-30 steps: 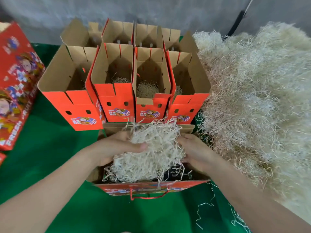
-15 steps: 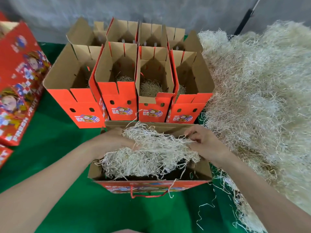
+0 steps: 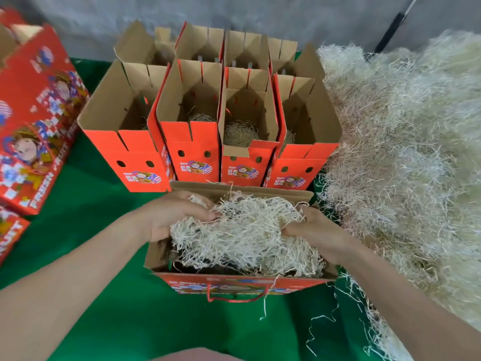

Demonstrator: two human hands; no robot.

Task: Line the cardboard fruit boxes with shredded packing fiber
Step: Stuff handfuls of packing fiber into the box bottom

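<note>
An open red cardboard fruit box (image 3: 242, 281) with a red rope handle stands right in front of me on the green cloth. A wad of pale shredded fiber (image 3: 244, 235) fills its top. My left hand (image 3: 169, 217) grips the wad's left side, fingers curled into the strands. My right hand (image 3: 315, 233) grips its right side, inside the box's right wall. Behind it stand two rows of open red boxes (image 3: 192, 149); fiber lies at the bottom of those in the front row.
A big heap of loose shredded fiber (image 3: 406, 157) covers the table's right side, with stray strands on the green cloth (image 3: 86, 204) near my right arm. Printed red boxes (image 3: 33, 121) stand at the far left. A grey wall runs behind.
Both hands have spread the wad wider and pressed it lower into the front box. My right hand has dropped from the back rim down to the wad's right side.
</note>
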